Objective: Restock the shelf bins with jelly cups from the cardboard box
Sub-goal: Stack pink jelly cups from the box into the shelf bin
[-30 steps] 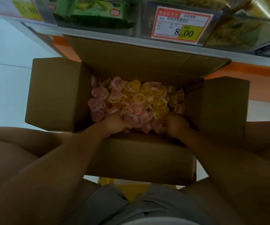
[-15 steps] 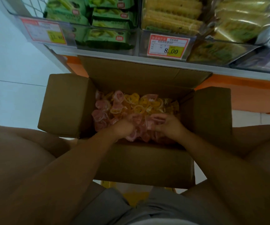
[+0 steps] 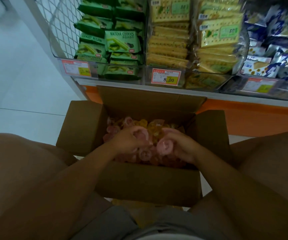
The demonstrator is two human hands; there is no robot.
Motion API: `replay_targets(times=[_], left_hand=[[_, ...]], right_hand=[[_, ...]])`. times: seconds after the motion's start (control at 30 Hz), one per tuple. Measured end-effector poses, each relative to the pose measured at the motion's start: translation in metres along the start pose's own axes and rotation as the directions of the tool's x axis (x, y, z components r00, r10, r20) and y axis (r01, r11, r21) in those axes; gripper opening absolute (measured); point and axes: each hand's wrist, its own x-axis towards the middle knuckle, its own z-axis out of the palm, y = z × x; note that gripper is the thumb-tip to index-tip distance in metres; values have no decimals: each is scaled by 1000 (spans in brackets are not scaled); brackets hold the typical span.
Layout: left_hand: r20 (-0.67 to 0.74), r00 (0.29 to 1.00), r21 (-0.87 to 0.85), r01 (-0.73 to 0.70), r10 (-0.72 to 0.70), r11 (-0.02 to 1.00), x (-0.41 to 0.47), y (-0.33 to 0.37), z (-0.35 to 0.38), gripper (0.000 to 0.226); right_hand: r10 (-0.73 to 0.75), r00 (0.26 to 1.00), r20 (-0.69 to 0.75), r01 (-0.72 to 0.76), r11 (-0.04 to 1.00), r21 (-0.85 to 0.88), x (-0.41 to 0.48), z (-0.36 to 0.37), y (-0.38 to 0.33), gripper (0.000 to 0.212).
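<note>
Seemingly mid-scoop, the person's left hand (image 3: 128, 141) and right hand (image 3: 181, 148) each curl around small pink and yellow plastic jelly cups (image 3: 145, 154) heaped inside the open brown cardboard box (image 3: 148, 182), and overfilled fistfuls could spill cups before reaching the clear shelf bins (image 3: 182, 78) above.

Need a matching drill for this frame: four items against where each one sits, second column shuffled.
Items
1. matcha cookie packs
2. yellow cracker packs
3. blue-white packs
4. jelly cups

Places
A. in the cardboard box
B. right end of the shelf
C. behind the 8.00 tag
D. left end of the shelf

Pairs: 1-D, 2-C, 3-B, 4-A
</note>
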Motion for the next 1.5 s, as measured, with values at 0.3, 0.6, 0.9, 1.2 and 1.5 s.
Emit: replay_targets(times=[0.3,0.6,0.9,1.2,1.5], left_hand=[[7,999,-23,-42,42,999,-31,18,-8,39],[-6,996,-135,-94,94,986,-46,30,-20,34],[-57,980,-84,-194,189,977,-60,47,-62,19],[-289,878,72,-379,383,923,-122,132,-147,23],[-630,623,123,-510,464,851,-179,218,-268,12]], right_hand=[[32,993,110,-53,978,199,-23,25,-4,28],[-23,982,186,-33,956,290,-43,42,-25,25],[-138,979,151,110,978,180,-51,69,-57,27],[-407,900,157,424,901,-96,-123,140,-172,39],[-807,559,188,759,408,-507,-213,242,-359,10]])
